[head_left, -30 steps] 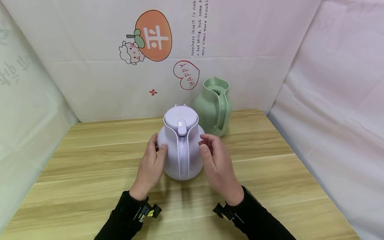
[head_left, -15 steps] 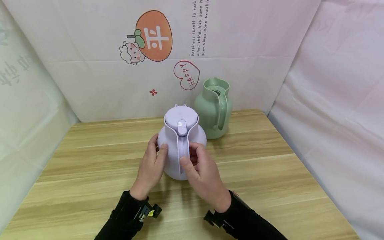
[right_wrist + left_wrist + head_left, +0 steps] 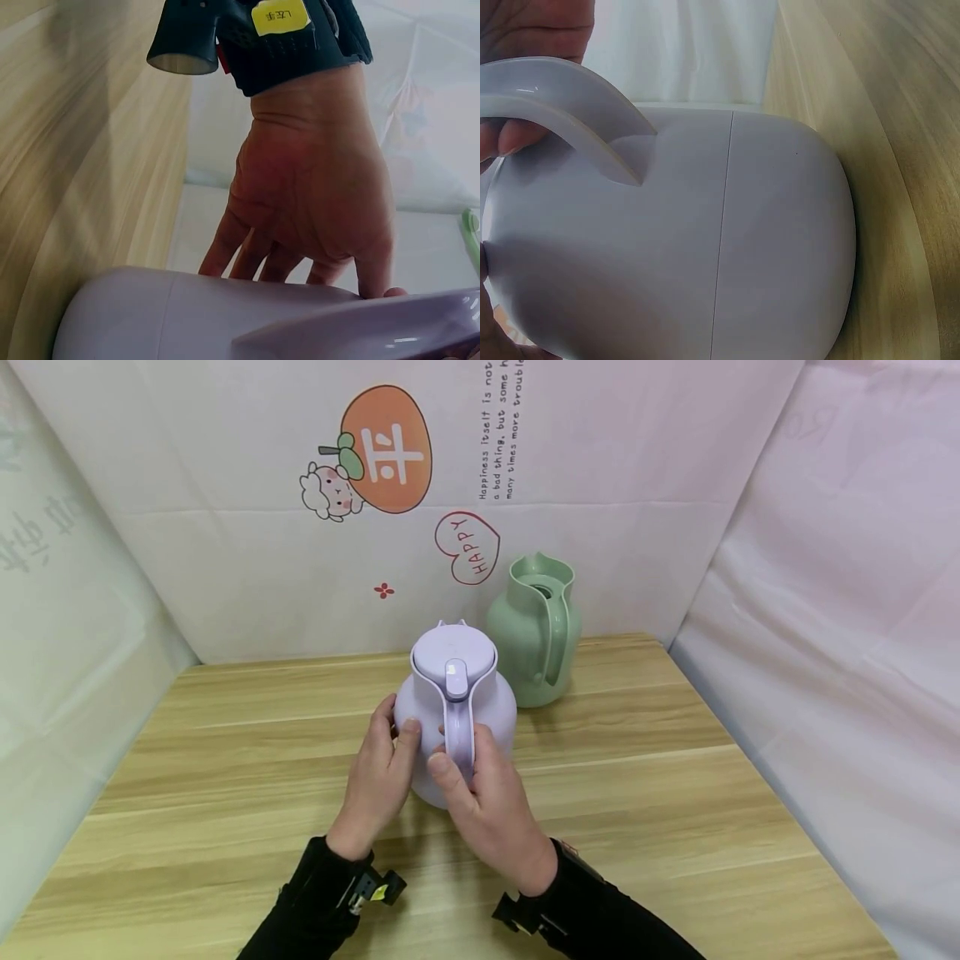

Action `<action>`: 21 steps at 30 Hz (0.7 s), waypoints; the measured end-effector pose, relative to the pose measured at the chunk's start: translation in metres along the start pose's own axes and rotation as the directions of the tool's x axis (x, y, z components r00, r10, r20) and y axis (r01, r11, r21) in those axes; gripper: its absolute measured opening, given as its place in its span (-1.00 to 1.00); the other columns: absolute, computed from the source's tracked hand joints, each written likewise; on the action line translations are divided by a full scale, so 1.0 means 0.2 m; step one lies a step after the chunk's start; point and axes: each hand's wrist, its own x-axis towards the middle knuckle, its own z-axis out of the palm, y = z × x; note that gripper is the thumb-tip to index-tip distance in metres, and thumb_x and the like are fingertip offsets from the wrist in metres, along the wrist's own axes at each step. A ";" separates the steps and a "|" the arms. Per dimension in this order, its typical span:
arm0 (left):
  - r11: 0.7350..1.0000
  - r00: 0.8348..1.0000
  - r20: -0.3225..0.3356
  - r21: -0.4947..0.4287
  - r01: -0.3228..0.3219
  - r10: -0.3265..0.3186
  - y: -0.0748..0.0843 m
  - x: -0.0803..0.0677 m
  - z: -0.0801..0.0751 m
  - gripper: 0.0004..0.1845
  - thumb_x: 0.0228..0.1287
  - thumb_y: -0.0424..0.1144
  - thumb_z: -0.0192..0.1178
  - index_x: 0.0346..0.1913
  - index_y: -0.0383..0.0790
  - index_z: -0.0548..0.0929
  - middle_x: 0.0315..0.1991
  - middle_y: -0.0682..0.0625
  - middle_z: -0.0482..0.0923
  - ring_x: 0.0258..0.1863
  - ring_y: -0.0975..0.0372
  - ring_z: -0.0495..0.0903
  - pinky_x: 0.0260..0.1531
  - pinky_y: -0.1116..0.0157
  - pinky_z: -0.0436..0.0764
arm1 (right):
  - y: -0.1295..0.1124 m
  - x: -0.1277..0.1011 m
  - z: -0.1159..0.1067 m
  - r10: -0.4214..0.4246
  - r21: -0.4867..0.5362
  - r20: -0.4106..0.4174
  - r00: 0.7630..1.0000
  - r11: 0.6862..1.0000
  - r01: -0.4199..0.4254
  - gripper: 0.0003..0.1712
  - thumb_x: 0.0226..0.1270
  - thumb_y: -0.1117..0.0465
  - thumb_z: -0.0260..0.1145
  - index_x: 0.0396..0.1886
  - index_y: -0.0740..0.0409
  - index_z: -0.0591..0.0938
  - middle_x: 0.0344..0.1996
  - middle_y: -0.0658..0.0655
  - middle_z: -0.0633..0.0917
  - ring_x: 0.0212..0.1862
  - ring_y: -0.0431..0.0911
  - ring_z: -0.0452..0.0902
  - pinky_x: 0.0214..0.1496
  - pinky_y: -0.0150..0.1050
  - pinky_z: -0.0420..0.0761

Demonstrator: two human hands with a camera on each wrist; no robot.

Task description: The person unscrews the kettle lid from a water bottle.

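Observation:
A lavender thermos jug (image 3: 491, 700) stands upright on the wooden table, its lid on and its handle (image 3: 459, 739) facing me. My right hand (image 3: 491, 814) grips that handle, thumb on the left side and fingers passed through the loop. In the left wrist view, fingertips (image 3: 521, 135) show beneath the curved handle. My left hand (image 3: 378, 781) lies against the jug's left side, thumb toward me. The right wrist view shows the left hand (image 3: 315, 180) with fairly straight, spread fingers touching the body. Behind and to the right stands a green jug (image 3: 517, 635) without a lid.
The wooden table (image 3: 225, 760) stretches out on both sides of the jug. A white printed cloth (image 3: 247, 568) hangs along the back edge, with more white cloth (image 3: 832, 635) at the right. Each wrist carries a small black camera.
My right hand has moved left from beside the jug's right side to its handle, and its fingers have closed round it. The left hand and both jugs have stayed in place.

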 end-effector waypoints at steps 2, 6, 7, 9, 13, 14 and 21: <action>1.000 1.000 -0.004 0.007 0.000 0.000 0.00 0.00 0.00 -0.28 0.68 0.10 -0.13 0.62 -0.32 0.11 0.46 -0.25 0.39 0.42 -0.08 0.48 0.33 -0.15 0.51 | 0.00 0.00 0.01 -0.003 0.004 -0.004 1.000 1.000 0.003 -0.64 0.61 0.05 0.23 0.16 0.19 0.47 -0.06 0.06 0.64 0.02 -0.11 0.60 0.09 -0.09 0.64; 1.000 1.000 -0.008 0.013 0.001 -0.001 -0.01 0.00 0.01 -0.28 0.68 0.12 -0.13 0.61 -0.31 0.13 0.44 -0.23 0.41 0.41 -0.06 0.49 0.31 -0.14 0.52 | -0.01 0.00 0.02 0.011 0.030 -0.004 1.000 0.999 -0.010 -0.63 0.61 0.12 0.23 0.21 0.23 0.45 -0.03 0.09 0.65 0.05 -0.10 0.59 0.12 -0.09 0.63; 1.000 1.000 -0.007 0.014 0.002 -0.002 -0.01 0.01 0.01 -0.29 0.68 0.12 -0.13 0.61 -0.30 0.13 0.44 -0.22 0.41 0.41 -0.05 0.49 0.31 -0.14 0.52 | -0.01 0.00 0.03 0.015 0.052 0.000 1.000 0.999 -0.015 -0.64 0.61 0.14 0.23 0.21 0.25 0.44 -0.06 0.09 0.66 0.02 -0.11 0.61 0.09 -0.11 0.65; 1.000 1.000 -0.006 0.010 0.000 0.000 -0.01 0.01 0.01 -0.28 0.68 0.12 -0.13 0.61 -0.30 0.13 0.44 -0.22 0.41 0.40 -0.05 0.49 0.30 -0.14 0.52 | -0.01 0.00 0.03 0.022 0.089 0.005 1.000 0.996 -0.022 -0.65 0.61 0.18 0.22 0.21 0.26 0.43 -0.12 0.06 0.66 -0.06 -0.13 0.65 0.02 -0.15 0.68; 1.000 1.000 -0.007 0.006 0.000 0.000 -0.01 0.00 0.01 -0.29 0.68 0.12 -0.14 0.61 -0.30 0.13 0.43 -0.21 0.43 0.40 -0.03 0.50 0.28 -0.15 0.54 | -0.01 0.00 0.05 0.039 0.157 0.007 0.999 0.987 -0.040 -0.69 0.62 0.20 0.21 0.19 0.25 0.44 -0.24 0.01 0.67 -0.26 -0.06 0.73 -0.18 -0.22 0.72; 1.000 1.000 -0.007 0.005 0.000 0.000 -0.01 0.00 0.01 -0.29 0.68 0.12 -0.14 0.61 -0.29 0.13 0.42 -0.21 0.43 0.39 -0.03 0.50 0.27 -0.15 0.54 | -0.01 0.00 0.05 0.045 0.164 0.005 0.999 0.985 -0.046 -0.69 0.62 0.19 0.22 0.18 0.24 0.45 -0.26 0.01 0.67 -0.28 -0.03 0.73 -0.19 -0.22 0.72; 1.000 1.000 -0.007 -0.004 -0.002 0.002 -0.01 0.00 0.01 -0.29 0.68 0.13 -0.14 0.62 -0.28 0.13 0.42 -0.20 0.42 0.37 -0.02 0.51 0.25 -0.14 0.54 | 0.00 0.00 0.08 0.060 0.262 -0.003 0.998 0.963 -0.057 -0.86 0.63 0.19 0.19 0.03 0.13 0.50 -0.36 0.17 0.70 -0.36 0.05 0.72 -0.30 -0.13 0.75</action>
